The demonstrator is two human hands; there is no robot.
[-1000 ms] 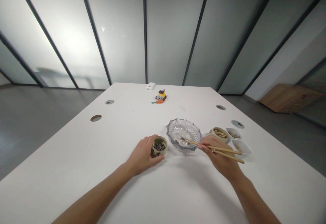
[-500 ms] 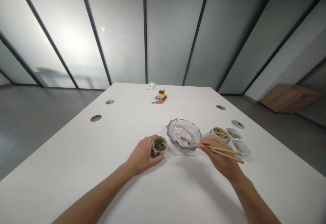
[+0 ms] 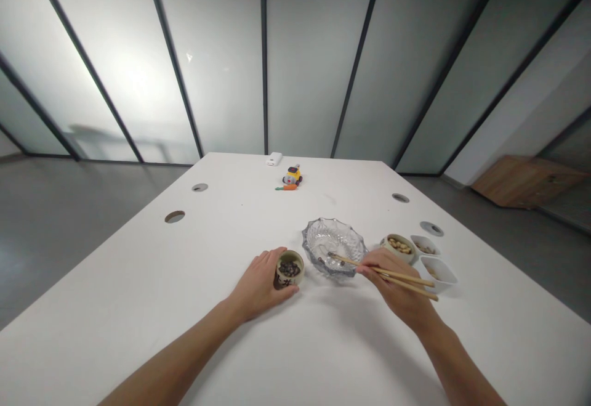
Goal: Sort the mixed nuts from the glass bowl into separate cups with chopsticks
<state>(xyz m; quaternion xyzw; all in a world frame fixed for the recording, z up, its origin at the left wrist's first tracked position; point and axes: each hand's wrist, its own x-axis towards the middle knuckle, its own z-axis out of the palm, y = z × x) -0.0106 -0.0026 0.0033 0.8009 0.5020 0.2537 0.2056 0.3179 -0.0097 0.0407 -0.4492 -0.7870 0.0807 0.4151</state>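
Note:
My left hand point(image 3: 261, 284) is wrapped round the left side of a small ceramic cup point(image 3: 290, 280) that stands upright on the table. Dark beans or seeds point(image 3: 289, 268) lie inside it. Closed on a pair of wooden chopsticks point(image 3: 406, 278), my right hand point(image 3: 392, 280) is at the right edge of a clear glass bowl point(image 3: 335, 236). The chopstick tips reach down into the bowl, near a few small dark pieces point(image 3: 321, 260). Whether the tips pinch one of these is too small to tell.
Beyond my right hand stand a ceramic cup of pale nuts point(image 3: 399, 246) and two white dishes point(image 3: 441, 273) with small contents. A toy car point(image 3: 292, 175), a toy carrot point(image 3: 287, 188) and a white box-like object point(image 3: 274, 159) sit farther back. The white table point(image 3: 221, 227) has round holes near both sides.
The chopsticks have shifted very slightly in my right hand, their tips still in the bowl. My left hand stays on the cup. The whole view has moved a little.

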